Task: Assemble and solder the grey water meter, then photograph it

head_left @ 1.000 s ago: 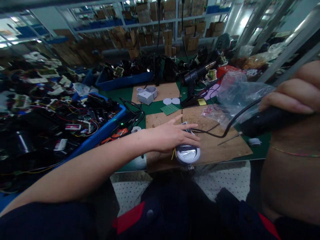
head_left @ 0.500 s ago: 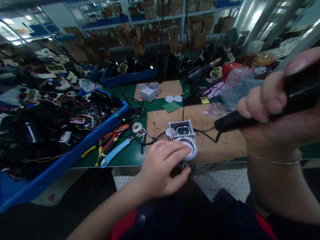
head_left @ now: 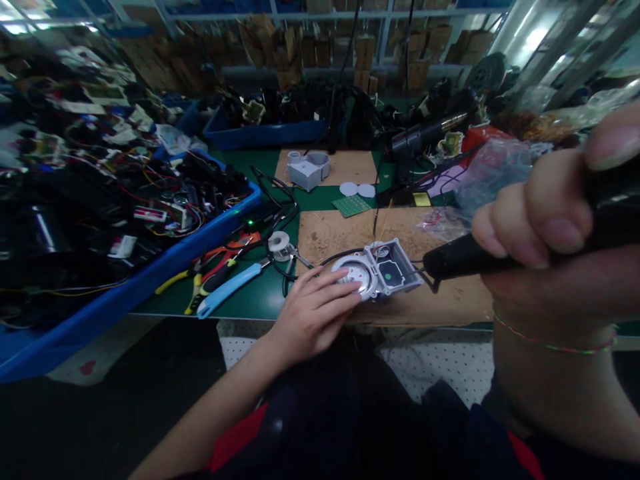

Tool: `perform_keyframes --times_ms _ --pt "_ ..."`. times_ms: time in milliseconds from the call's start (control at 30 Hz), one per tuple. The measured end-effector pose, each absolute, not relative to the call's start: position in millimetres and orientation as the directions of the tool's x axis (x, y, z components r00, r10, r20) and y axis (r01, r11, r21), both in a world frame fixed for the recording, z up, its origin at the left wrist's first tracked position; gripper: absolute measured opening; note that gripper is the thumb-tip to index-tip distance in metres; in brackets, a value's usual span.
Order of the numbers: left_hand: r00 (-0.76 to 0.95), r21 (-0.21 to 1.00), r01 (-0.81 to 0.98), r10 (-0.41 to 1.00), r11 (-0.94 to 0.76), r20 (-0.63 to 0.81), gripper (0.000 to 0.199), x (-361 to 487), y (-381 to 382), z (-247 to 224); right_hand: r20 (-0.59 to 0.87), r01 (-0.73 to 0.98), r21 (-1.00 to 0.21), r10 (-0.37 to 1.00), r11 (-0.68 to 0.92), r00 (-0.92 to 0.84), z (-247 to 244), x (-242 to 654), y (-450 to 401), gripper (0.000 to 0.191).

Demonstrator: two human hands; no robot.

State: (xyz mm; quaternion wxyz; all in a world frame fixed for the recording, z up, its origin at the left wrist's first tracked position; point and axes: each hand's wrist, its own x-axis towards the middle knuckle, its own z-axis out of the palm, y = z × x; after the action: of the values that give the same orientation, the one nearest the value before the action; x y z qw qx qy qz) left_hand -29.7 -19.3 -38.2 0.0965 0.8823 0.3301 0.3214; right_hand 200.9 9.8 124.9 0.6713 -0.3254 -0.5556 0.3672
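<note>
A grey plastic housing (head_left: 367,290) lies on the cardboard, its round end to the left and its open square box to the right. Inside the box are a dark panel with a green dot and some thin wires. My left hand (head_left: 315,310) grips the round end, fingers across its rim and silver inner face; the thumb is mostly hidden. In my right hand (head_left: 545,220), close to the camera, is a black electric screwdriver (head_left: 455,257), fingers wrapped round it. Its thin shaft points left at the box's right edge; whether the tip touches cannot be made out.
Pliers (head_left: 200,290), a light-blue-handled tool (head_left: 230,290) and a solder spool (head_left: 280,245) lie left. A blue bin (head_left: 200,247) overflows with wired parts. Behind are another grey housing (head_left: 307,170), a green circuit board (head_left: 351,205), white discs (head_left: 357,190) and a heat gun (head_left: 415,143).
The housing has turned so its box now faces right instead of away from me. My left hand has turned with it, onto its left side. The screwdriver stays in my right hand.
</note>
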Motion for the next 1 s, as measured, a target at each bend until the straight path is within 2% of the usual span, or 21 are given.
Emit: perform_keyframes --times_ms 100,233,367,433,500,600,800,1000 --pt "0.422 0.469 0.517 0.691 -0.716 0.588 0.037 -20 -16 -48 0.508 -0.112 -0.851 0.859 0.513 0.072 125 192 8 0.048" --pt "0.385 0.408 0.586 0.683 -0.7 0.62 0.051 -11 -9 -58 0.567 -0.159 -0.821 0.816 0.548 -0.114 125 177 7 0.044" --pt "0.356 0.382 0.588 0.652 -0.713 0.67 0.065 -8 3 -64 0.575 -0.222 -0.813 0.803 0.539 -0.157 121 166 7 0.04" --pt "0.339 0.447 0.507 0.647 -0.737 0.683 0.072 -6 10 -68 0.519 -0.214 -0.849 0.837 0.482 -0.173 119 162 6 0.037" --pt "0.345 0.536 0.414 0.671 -0.736 0.656 0.07 -4 15 -72 0.474 -0.2 -0.876 0.858 0.438 -0.197 118 158 7 0.038" --pt "0.343 0.603 0.334 0.689 -0.725 0.638 0.07 -1 18 -77 0.512 -0.202 -0.855 0.84 0.477 -0.179 117 152 9 0.043" --pt "0.277 0.567 0.31 0.643 -0.763 0.714 0.091 0 19 -83 0.52 -0.17 -0.851 0.842 0.497 -0.145 112 143 16 0.041" --pt "0.22 0.548 0.29 0.612 -0.785 0.76 0.099 3 23 -89 0.5 -0.157 -0.866 0.841 0.476 -0.207 113 150 14 0.037"
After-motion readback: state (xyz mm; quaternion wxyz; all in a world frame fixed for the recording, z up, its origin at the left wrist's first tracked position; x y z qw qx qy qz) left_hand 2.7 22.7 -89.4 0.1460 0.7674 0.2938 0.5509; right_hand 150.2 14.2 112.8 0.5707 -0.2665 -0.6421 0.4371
